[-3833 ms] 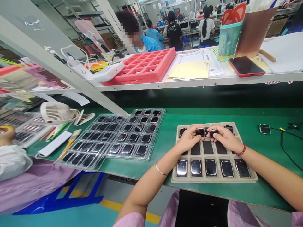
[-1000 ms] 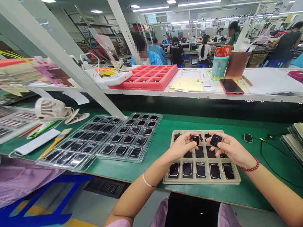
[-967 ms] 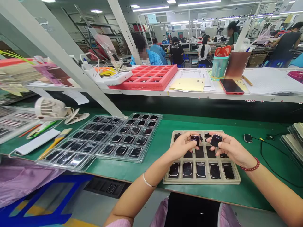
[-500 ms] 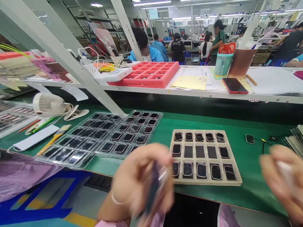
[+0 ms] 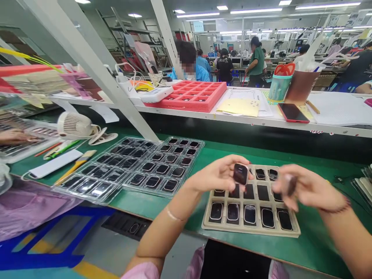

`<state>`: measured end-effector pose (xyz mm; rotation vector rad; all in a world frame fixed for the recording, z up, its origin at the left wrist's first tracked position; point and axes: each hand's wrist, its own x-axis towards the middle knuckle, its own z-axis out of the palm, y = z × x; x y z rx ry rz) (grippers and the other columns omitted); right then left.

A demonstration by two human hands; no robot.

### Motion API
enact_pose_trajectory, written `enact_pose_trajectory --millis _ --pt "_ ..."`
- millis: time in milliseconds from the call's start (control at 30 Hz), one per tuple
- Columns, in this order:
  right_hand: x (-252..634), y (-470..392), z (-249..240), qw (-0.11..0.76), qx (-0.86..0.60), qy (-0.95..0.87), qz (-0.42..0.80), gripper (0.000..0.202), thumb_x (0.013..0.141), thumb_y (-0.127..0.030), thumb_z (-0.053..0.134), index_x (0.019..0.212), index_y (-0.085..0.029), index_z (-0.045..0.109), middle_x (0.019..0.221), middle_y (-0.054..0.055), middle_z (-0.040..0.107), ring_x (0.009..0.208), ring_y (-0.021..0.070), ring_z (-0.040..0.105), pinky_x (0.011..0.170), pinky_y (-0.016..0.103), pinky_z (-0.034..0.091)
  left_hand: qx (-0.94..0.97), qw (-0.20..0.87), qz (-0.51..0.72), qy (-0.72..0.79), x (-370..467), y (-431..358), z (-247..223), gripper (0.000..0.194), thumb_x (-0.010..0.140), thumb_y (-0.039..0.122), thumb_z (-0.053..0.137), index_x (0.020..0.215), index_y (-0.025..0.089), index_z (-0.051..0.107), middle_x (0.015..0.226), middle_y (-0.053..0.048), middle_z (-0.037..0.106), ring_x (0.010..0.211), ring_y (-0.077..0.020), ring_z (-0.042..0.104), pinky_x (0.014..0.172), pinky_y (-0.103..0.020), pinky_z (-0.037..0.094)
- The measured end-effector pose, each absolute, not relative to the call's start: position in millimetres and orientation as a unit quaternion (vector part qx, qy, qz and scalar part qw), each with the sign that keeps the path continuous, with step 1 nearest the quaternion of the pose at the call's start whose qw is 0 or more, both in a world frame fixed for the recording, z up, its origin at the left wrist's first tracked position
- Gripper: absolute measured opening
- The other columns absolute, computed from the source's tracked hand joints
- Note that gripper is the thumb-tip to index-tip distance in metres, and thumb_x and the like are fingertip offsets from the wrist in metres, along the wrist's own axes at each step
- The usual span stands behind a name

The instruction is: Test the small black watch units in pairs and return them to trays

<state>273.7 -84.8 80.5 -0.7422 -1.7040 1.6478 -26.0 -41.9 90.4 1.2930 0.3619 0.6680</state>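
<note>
A beige compartment tray [image 5: 206, 221] lies on the green mat, with dark square watch screens in many pockets and bare dark pockets in its middle row. Above its back left part, my left hand [image 5: 221, 174] grips a watch screen [image 5: 241, 174] between thumb and fingers, its dark face toward the camera. Over the tray's right side, my right hand [image 5: 302, 186] pinches a second watch screen [image 5: 290, 185], which is blurred by motion. Both hands hide some of the back and middle pockets.
Two clear plastic trays [image 5: 124, 184] of watch screens lie left of centre. Further left are a brush [image 5: 76, 166], a white fan [image 5: 74, 126] and a co-worker's hand [image 5: 17, 136]. A shelf [image 5: 232, 118] crosses behind, carrying a red foam tray [image 5: 215, 101] and a phone [image 5: 293, 113].
Both hands have moved up and inward over the beige tray. My right hand now has a dark screen in it, and the small screen on the mat at right no longer shows.
</note>
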Motion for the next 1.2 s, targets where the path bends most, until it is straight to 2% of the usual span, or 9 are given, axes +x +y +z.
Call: enact_pose_trajectory --millis 100,167,233,400,600,833,933,1033,1200 --pt "252 -46 59 0.366 -0.327 -0.606 0.626 0.045 0.082 -0.037 0.065 0.123 -0.024 0.052 0.117 0.012 0.061 0.082 0.0180 0.065 0.063 0.029 0.056 0.622 0.680 0.281 0.268 6 -13 64 0.040 0.076 0.032 0.065 0.112 0.016 0.056 0.099 -0.010 0.066 0.069 -0.0143 0.065 0.050 -0.019 0.041" --pt "240 -24 38 0.389 -0.377 -0.573 0.615 0.034 0.085 -0.038 0.060 0.112 -0.018 0.058 0.100 0.010 0.066 0.068 0.0135 0.063 0.055 0.025 0.053 0.637 0.627 0.290 0.342 20 -1 44 0.026 0.081 0.030 0.057 0.099 0.012 0.059 0.089 -0.009 0.066 0.058 -0.0100 0.061 0.045 -0.017 0.035" --pt "233 -11 17 0.395 -0.398 -0.558 0.612 0.032 0.084 -0.039 0.059 0.108 -0.017 0.059 0.095 0.009 0.067 0.061 0.0117 0.062 0.052 0.024 0.052 0.639 0.607 0.293 0.370 27 6 26 0.023 0.080 0.027 0.055 0.096 0.012 0.059 0.086 -0.008 0.065 0.056 -0.0095 0.060 0.044 -0.017 0.032" --pt "229 -8 -13 0.401 -0.394 -0.572 0.597 0.037 0.083 -0.030 0.059 0.117 -0.017 0.052 0.104 0.010 0.065 0.067 0.0121 0.063 0.058 0.027 0.054 0.605 0.622 0.327 0.374 25 11 0 0.031 0.072 0.024 0.064 0.100 0.013 0.054 0.082 -0.005 0.064 0.058 -0.0094 0.058 0.050 -0.019 0.037" --pt "228 -11 -17 0.398 -0.394 -0.598 0.573 0.041 0.081 -0.023 0.058 0.121 -0.019 0.050 0.108 0.011 0.064 0.071 0.0139 0.064 0.062 0.030 0.055 0.589 0.631 0.362 0.352 22 15 -12 0.031 0.070 0.015 0.062 0.100 0.014 0.053 0.081 -0.002 0.062 0.062 -0.0088 0.057 0.066 -0.026 0.046" --pt "228 -13 -20 0.392 -0.398 -0.611 0.562 0.040 0.081 -0.020 0.055 0.121 -0.018 0.049 0.110 0.012 0.063 0.071 0.0143 0.064 0.063 0.032 0.055 0.594 0.620 0.359 0.366 21 13 -12 0.039 0.069 0.009 0.060 0.107 0.014 0.052 0.085 -0.004 0.063 0.069 -0.0100 0.057 0.067 -0.024 0.046" --pt "228 -12 -23 0.401 -0.400 -0.602 0.563 0.046 0.082 -0.022 0.056 0.127 -0.020 0.047 0.116 0.012 0.060 0.075 0.0151 0.064 0.064 0.032 0.055 0.583 0.632 0.361 0.362 21 13 -11 0.053 0.070 0.014 0.063 0.121 0.015 0.049 0.095 -0.007 0.063 0.076 -0.0126 0.059 0.064 -0.023 0.046" --pt "231 -10 -24 0.421 -0.389 -0.584 0.575 0.055 0.085 -0.029 0.055 0.137 -0.024 0.041 0.122 0.011 0.057 0.085 0.0169 0.063 0.070 0.035 0.057 0.578 0.641 0.363 0.352 19 15 -11 0.062 0.076 0.029 0.062 0.134 0.019 0.043 0.104 -0.009 0.061 0.078 -0.0146 0.060 0.060 -0.023 0.045" --pt "234 -8 -21 0.429 -0.400 -0.562 0.583 0.059 0.082 -0.036 0.062 0.136 -0.021 0.044 0.106 0.009 0.061 0.073 0.0147 0.062 0.066 0.034 0.056 0.591 0.640 0.344 0.351 16 16 -11 0.065 0.077 0.038 0.064 0.136 0.022 0.043 0.099 -0.007 0.059 0.070 -0.0126 0.060 0.052 -0.020 0.040"
